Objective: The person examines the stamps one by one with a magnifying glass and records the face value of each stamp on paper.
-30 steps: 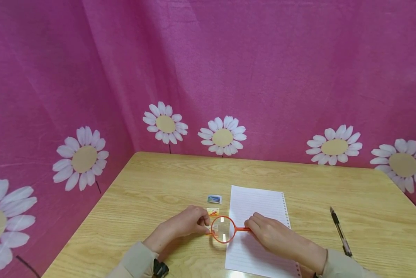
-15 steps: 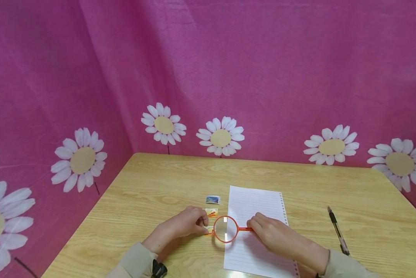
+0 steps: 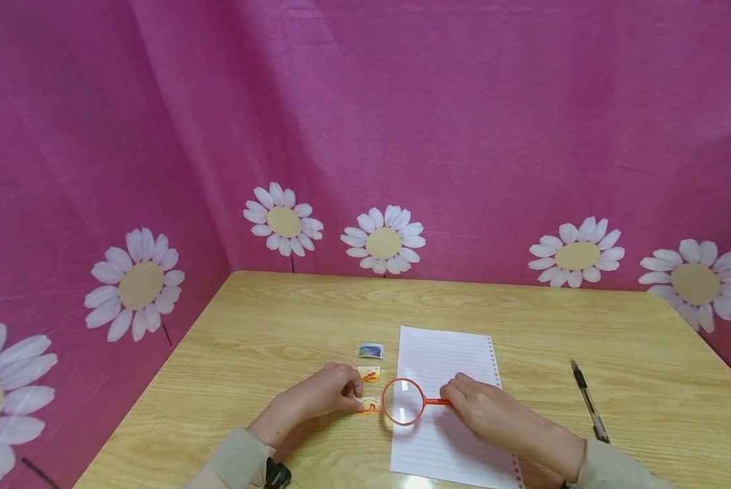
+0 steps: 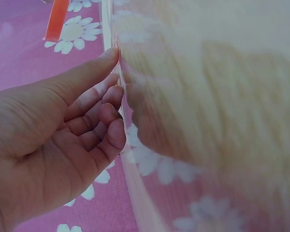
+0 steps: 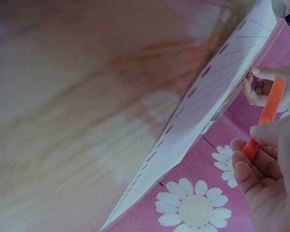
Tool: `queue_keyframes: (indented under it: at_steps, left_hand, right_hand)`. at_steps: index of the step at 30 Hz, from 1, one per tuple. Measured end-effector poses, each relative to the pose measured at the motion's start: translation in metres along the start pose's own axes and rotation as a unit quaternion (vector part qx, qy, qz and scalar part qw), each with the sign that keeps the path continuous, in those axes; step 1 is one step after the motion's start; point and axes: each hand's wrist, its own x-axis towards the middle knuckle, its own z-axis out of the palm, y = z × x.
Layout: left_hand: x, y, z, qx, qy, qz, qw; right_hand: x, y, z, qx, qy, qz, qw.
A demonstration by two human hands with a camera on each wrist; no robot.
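Observation:
A red magnifying glass [image 3: 425, 401] is pinched by its handle in my right hand [image 3: 484, 411]. Its round lens overlaps the left edge of a lined paper sheet [image 3: 444, 445] in the head view. The right wrist view shows the orange-red handle [image 5: 270, 111] between thumb and fingers. My left hand [image 3: 322, 392] rests on the table, its thumb tip at the left edge of a yellow-orange postage stamp [image 3: 371, 405]. From the left wrist, the thumb looks extended and the other fingers loosely bent. Above it lie a yellow-and-red stamp [image 3: 370, 374] and a blue-green stamp [image 3: 371, 351].
A black-tipped clear pen [image 3: 590, 401] lies to the right of the paper on the wooden table [image 3: 267, 319]. Pink cloth [image 3: 463, 122] with white daisies hangs behind the table and along its left side.
The magnifying glass has moved right with my right hand, off the lowest stamp and over the paper's left edge. My left hand keeps its place by that stamp. The head view has shifted slightly.

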Motion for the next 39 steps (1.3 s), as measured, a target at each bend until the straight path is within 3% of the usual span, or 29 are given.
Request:
queue_keyframes:
  at_steps: [14,22,32,39]
  left_hand:
    - [-0.001,-0.004,0.001,0.0,0.009,0.019,0.9998]
    - [-0.001,-0.002,0.001,-0.005,0.002,-0.002,1.0]
    - [0.0,-0.002,0.002,-0.013,-0.005,-0.005,0.9999]
    - [0.0,-0.001,0.002,-0.014,-0.011,-0.024,0.9996]
  right_hand:
    - [-0.016,0.008,-0.008,-0.025,-0.008,0.0,0.9997]
    - [-0.028,0.013,-0.012,-0.043,-0.01,0.006,0.999]
    - [-0.041,0.016,-0.021,-0.064,-0.011,0.021,0.9977]
    - [-0.05,0.02,-0.025,-0.052,-0.015,0.038,0.9978]
